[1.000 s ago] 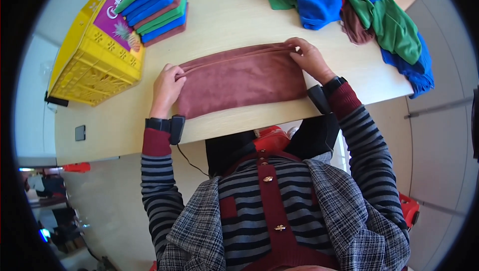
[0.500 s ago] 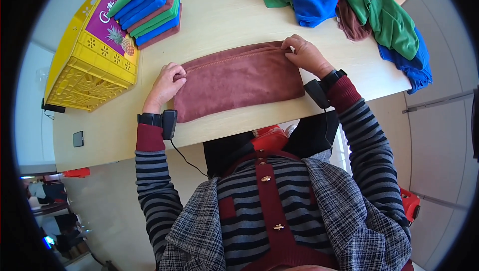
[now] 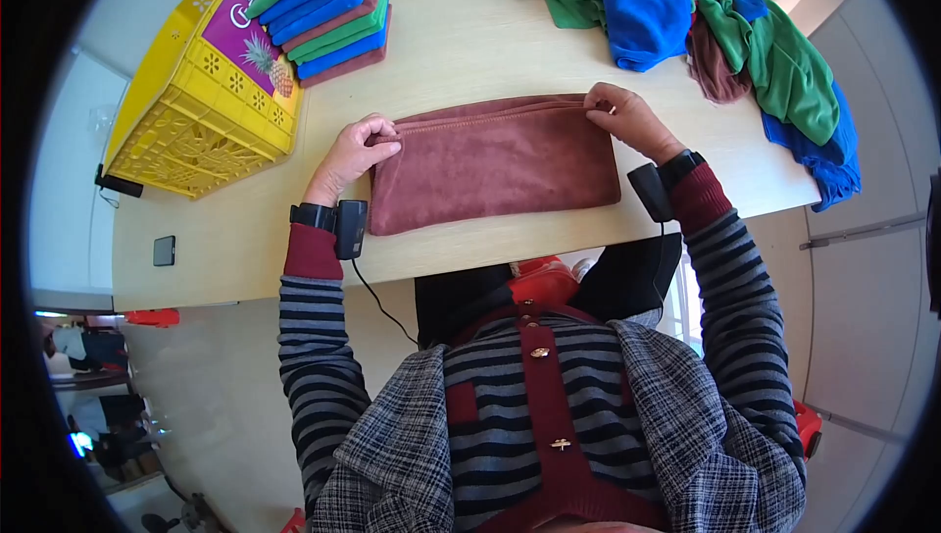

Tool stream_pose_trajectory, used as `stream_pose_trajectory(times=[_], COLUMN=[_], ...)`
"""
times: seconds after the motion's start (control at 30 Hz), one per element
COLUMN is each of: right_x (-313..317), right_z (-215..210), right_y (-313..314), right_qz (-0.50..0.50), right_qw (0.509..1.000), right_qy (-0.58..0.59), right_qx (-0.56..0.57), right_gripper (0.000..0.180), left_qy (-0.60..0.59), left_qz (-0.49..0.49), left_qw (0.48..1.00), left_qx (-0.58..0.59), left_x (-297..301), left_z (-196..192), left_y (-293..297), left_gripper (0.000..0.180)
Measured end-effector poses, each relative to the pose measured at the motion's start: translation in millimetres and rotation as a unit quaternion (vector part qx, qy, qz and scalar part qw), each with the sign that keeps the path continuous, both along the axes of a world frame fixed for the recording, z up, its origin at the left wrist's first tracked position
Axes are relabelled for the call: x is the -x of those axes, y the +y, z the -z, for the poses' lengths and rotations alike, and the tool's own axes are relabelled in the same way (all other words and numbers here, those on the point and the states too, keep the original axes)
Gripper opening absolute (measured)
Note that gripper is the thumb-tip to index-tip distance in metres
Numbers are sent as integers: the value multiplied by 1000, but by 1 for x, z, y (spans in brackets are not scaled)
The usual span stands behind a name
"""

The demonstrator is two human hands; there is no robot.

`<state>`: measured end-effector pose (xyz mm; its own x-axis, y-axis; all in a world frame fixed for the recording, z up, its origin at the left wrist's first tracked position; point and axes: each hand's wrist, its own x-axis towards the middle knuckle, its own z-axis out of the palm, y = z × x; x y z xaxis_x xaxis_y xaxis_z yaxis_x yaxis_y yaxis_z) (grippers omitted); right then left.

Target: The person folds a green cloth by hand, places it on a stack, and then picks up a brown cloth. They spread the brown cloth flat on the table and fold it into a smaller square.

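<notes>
Reddish-brown rectangular folded cloth point(image 3: 495, 170), right of the yellow openwork plastic crate point(image 3: 211, 136): likely light, limp. Grip upper corners: left hand point(image 3: 355, 152) pinches crate-side, right hand point(image 3: 635, 123) opposite.

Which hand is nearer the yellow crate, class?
Left. The left hand is right of the yellow crate, pinching the nearer end of the brown cloth; the right hand is farther right, at its other end.

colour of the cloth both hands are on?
Plain reddish brown; the cloth shows best in the head view, the only one here.
</notes>
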<state>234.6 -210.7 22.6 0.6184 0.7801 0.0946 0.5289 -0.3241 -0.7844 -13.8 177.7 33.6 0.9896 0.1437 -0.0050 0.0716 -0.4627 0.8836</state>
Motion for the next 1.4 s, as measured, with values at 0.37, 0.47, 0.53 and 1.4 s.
stream_pose_trajectory(times=[0.37,0.47,0.53,1.4], right_x=[31,34,33,22], right_z=[-54,-60,-62,-257], right_y=[-34,-39,-41,-65], right_qz=[4,3,3,-48], right_qw=[994,991,990,951], right_qy=[1,17,24,-211], right_qx=[-112,-130,-140,-223], right_gripper=[10,11,11,13], left_qy=[-59,-69,-81,-302], left_qz=[-59,-72,-80,-144], left_qw=[994,992,989,939], left_qx=[69,81,95,-83], left_x=[49,58,62,76], left_z=[-48,-57,-61,-243], left_y=[-4,-5,-6,-33], left_gripper=[11,11,11,13])
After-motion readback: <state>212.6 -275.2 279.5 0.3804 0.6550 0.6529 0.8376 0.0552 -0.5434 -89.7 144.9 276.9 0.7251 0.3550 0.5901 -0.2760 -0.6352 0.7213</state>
